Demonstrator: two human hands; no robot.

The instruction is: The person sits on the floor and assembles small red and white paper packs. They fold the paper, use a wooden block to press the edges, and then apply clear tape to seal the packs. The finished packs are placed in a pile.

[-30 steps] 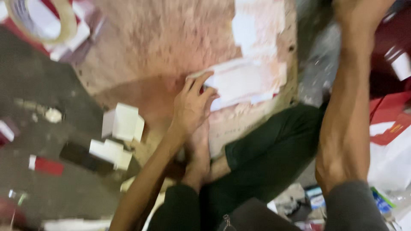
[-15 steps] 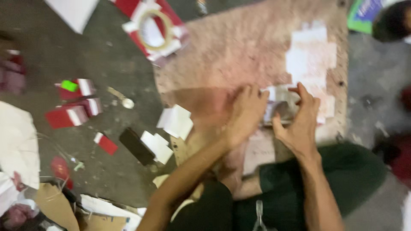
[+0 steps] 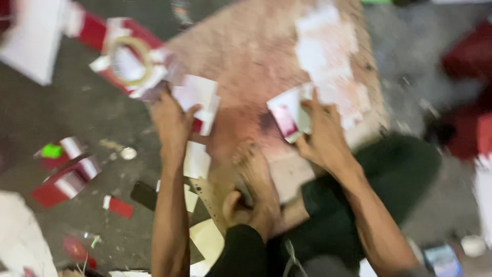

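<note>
So the person is sitting on the floor (image 3: 92, 110) with a worn pinkish board (image 3: 246, 56) in front of them, and that board is the easiest landmark for everything else. The left hand (image 3: 171, 120) is at the board's left edge, fingers closed around a folded white card piece with a bit of red on it (image 3: 199, 100). The right hand (image 3: 320, 136) is over the board's right half, fingers pinching a white and red folded card (image 3: 288, 114), thumb on the near side. It's all motion-blurred, so I can't tell exactly how tight either grip is, but both hands clearly have paper in them. A bare foot (image 3: 256, 195) rests on the near edge of the board, between the two forearms. White paper patches (image 3: 328, 56) lie on the far right part of the board, just beyond the right hand. Off the board's far left corner there's a roll of tape (image 3: 128, 54) sitting on a red and white carton (image 3: 97, 33). More small red and white boxes (image 3: 66, 177) are scattered on the floor well left of the board, with a little green thing (image 3: 51, 151) beside them. Another white sheet (image 3: 197, 160) lies at the board's left edge, just under the left wrist.
</note>
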